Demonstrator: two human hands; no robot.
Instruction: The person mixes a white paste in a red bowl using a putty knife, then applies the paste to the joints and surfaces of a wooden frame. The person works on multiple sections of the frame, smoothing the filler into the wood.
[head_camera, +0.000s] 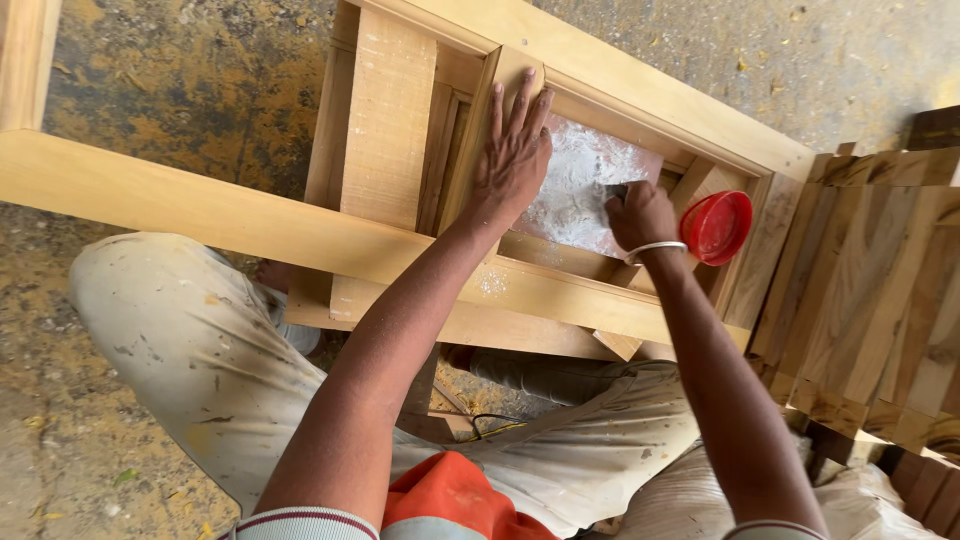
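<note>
The right hand (642, 215) is closed on a small putty knife (618, 190), its blade against the recessed wooden panel (580, 190) smeared with white filler. The left hand (512, 150) lies flat, fingers spread, bracing the door frame (240, 215). The knife looks light and stiff, best gripped by its handle; the filler seems soft. A red lid (718, 226) sits just beside the right wrist.

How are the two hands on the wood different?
The left hand lies flat with fingers spread on the wooden frame; the right hand is curled shut around a small dark scraper. The right wrist wears a silvery bangle; the left wrist is bare. Both are by the white-coated panel.
</note>
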